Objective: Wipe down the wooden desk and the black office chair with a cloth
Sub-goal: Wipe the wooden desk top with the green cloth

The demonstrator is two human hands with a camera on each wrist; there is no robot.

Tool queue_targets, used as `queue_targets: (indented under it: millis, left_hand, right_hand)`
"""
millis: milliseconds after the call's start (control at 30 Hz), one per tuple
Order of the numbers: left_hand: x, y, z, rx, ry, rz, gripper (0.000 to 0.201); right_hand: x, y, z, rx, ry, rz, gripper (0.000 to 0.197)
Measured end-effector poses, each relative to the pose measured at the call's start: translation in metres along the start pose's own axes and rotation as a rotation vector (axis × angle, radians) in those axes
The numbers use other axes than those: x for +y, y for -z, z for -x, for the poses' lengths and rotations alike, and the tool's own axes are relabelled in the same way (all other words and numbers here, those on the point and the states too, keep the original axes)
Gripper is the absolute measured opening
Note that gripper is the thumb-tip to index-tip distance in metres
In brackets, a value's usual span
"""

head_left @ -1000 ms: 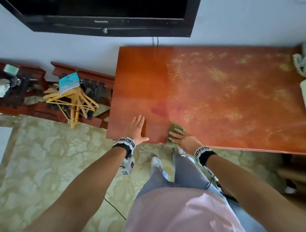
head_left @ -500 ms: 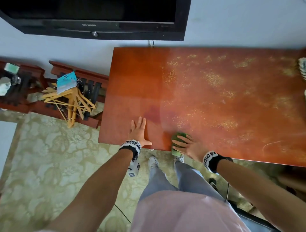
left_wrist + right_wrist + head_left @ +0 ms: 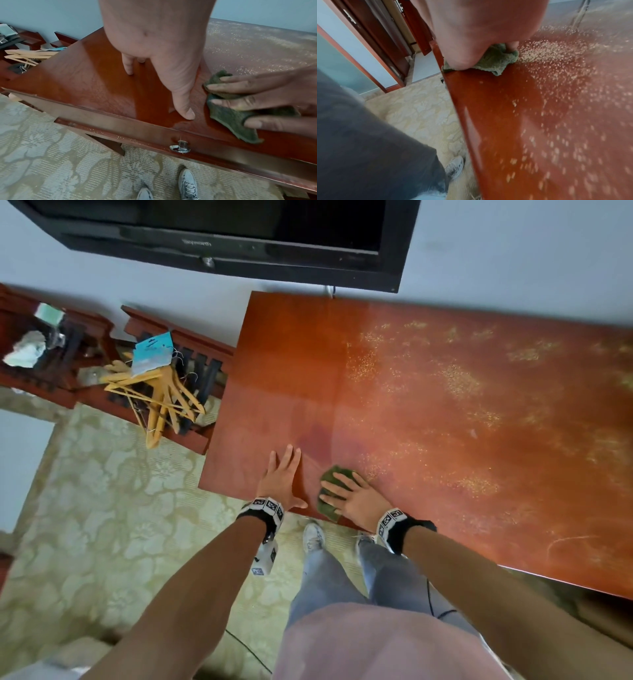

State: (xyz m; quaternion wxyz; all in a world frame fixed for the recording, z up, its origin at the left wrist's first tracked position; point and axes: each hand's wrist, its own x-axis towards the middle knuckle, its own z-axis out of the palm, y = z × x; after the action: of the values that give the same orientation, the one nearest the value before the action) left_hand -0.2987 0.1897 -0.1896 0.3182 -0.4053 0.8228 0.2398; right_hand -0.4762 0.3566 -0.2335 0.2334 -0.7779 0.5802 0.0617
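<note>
— Flat fingers: the right hand (image 3: 356,501) presses the green cloth (image 3: 331,495) onto the tabletop (image 3: 445,405) at its near edge, its grip spread wide rather than curled round the cloth. The left hand (image 3: 282,479) lies open and flat on the wood just beside it, holding nothing.

— And the room, from the head view?

— A reddish wooden tabletop stands against a pale wall under a black television (image 3: 239,234). Its left part is clean and glossy; pale gritty dust (image 3: 459,378) speckles the rest. Wooden hangers (image 3: 161,398) lie in a heap on low red furniture to the left, over a pale floral carpet (image 3: 102,491).

— The left wrist view?

— The left hand (image 3: 154,47) has its thumb and a finger straight on the shiny wood. The right hand's fingers (image 3: 243,86) lie spread over the cloth (image 3: 229,116), which is dark olive, crumpled, with a corner reaching toward the front edge. A metal drawer pull (image 3: 180,148) sits on the front below, and white sneakers (image 3: 187,185) stand on the carpet.

— The right wrist view?

— Blurred. The right hand (image 3: 481,33) bears down on the cloth (image 3: 498,60), a fuzzy green wad bunched out from under the palm, right at the tabletop's edge. Dust (image 3: 556,54) lies thick just beyond it. A red-framed doorway (image 3: 368,54) and a grey trouser leg (image 3: 368,148) fill the left.
</note>
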Motion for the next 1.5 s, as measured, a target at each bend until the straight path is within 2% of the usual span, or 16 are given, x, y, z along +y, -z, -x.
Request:
queue_targets:
  millis: [200,367,600,700,767,933,1033,1133,1300,1400,1500]
  left_hand:
    - [-0.002,0.005,-0.002,-0.016,0.016,0.0,0.138]
    - [-0.001,0.014,-0.005,-0.027,0.005,-0.033,0.128]
    - [0.0,0.023,-0.008,0.002,-0.023,-0.098,0.114]
    - [-0.002,0.016,-0.009,-0.01,-0.017,-0.106,0.121]
    - [-0.005,0.009,-0.009,-0.024,-0.006,-0.089,0.129]
    - [-0.007,0.001,-0.012,0.008,-0.004,-0.067,0.132]
    - [-0.007,0.0,-0.013,0.009,0.002,-0.072,0.132]
    - [-0.006,0.0,-0.013,0.003,0.006,-0.084,0.132]
    - [-0.004,0.005,-0.015,-0.029,0.011,-0.122,0.137]
    - [0.0,0.016,-0.013,-0.084,0.019,-0.143,0.136]
    - [0.004,0.033,-0.013,-0.087,-0.01,-0.182,0.124]
  right_hand:
    - [0.02,0.031,-0.027,0.009,-0.178,-0.07,0.058]
    - [0.003,0.038,-0.032,-0.048,-0.258,-0.059,0.064]
    - [-0.016,-0.002,-0.006,-0.059,0.034,0.004,0.061]
    - [-0.001,-0.001,-0.009,-0.008,0.103,0.003,0.058]
    - [0.011,0.008,-0.015,0.02,0.096,-0.028,0.058]
    - [0.052,0.042,-0.054,0.016,-0.127,-0.053,0.071]
    - [0.071,0.063,-0.077,0.017,-0.25,-0.087,0.071]
    - [0.061,0.074,-0.086,0.013,-0.351,-0.105,0.07]
    - [0.029,0.074,-0.082,0.099,-0.5,-0.201,0.071]
    - [0.022,0.064,-0.07,0.062,-0.394,-0.166,0.06]
    - [0.019,0.056,-0.042,-0.021,-0.182,-0.046,0.052]
